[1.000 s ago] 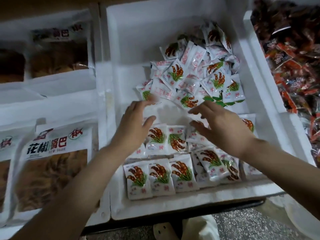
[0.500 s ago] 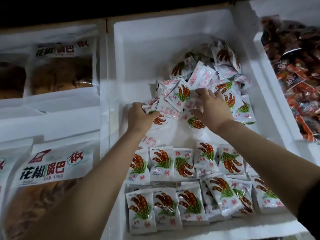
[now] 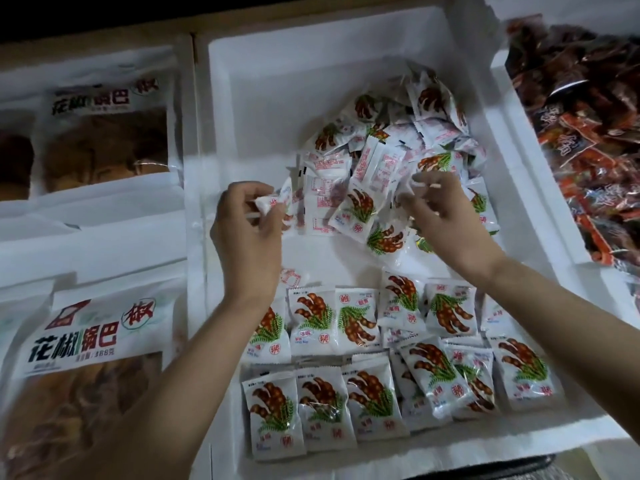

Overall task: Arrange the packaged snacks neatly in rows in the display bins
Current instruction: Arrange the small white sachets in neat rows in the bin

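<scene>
A white foam bin [image 3: 249,98] holds small white snack packets printed with brown pods and green leaves. A loose pile of packets [image 3: 391,150] lies in its far right half. Two rows of packets [image 3: 349,368] lie flat along the near edge. My left hand [image 3: 246,233] pinches a white packet [image 3: 273,206] at the pile's left edge. My right hand [image 3: 446,223] pinches another packet [image 3: 414,187] at the pile's near right side. Both hands are above the bare bin floor between pile and rows.
Large bags of brown crisps [image 3: 79,344] lie in the foam bins on the left, with another bag [image 3: 104,133] behind. A bin of red and dark wrapped snacks [image 3: 588,133] stands on the right. The bin's near rim [image 3: 381,455] runs below the rows.
Both hands reached from the rows forward into the pile, and each has now picked up a packet and lifted it slightly. The camera has moved closer.
</scene>
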Motion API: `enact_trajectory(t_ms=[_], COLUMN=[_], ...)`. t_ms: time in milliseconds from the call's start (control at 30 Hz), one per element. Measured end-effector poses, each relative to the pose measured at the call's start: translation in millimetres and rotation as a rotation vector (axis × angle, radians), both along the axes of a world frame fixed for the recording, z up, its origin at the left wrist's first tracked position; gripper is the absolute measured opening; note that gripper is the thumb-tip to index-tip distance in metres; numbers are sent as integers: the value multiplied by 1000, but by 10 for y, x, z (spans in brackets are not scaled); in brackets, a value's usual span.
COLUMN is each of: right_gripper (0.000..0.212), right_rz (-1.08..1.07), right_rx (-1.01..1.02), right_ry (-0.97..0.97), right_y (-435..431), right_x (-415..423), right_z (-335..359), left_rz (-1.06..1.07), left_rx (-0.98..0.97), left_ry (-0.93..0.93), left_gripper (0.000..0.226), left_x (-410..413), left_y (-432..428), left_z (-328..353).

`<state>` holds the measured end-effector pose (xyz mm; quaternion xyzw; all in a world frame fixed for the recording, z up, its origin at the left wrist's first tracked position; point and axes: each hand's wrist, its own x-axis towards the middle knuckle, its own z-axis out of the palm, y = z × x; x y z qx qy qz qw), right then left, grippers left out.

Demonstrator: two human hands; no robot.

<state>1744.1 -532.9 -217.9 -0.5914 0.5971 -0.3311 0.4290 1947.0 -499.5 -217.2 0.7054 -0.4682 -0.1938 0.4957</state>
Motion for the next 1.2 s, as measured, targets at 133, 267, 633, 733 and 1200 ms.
enact_trajectory(t_ms=[133,267,633,733,1200], right_gripper=[23,27,24,25,34], right_rz=[0,104,141,284,584], right_rx=[476,577,213,179,244], right_ry=[-522,-680,38,372,514], right_y=[201,471,836,899,1029], right_x=[-48,-138,-830,-1039,-990], right_z=[156,231,156,198,-193], left_rz=[-136,-244,-258,-281,-600], left_rx=[-7,37,193,180,348], left_ry=[9,143,370,381,146], left_gripper=[15,16,27,24,5], left_x=[-223,-560,-1004,-1010,-1133], left_y=[187,440,772,761,863], left_z=[142,142,98,119,-28])
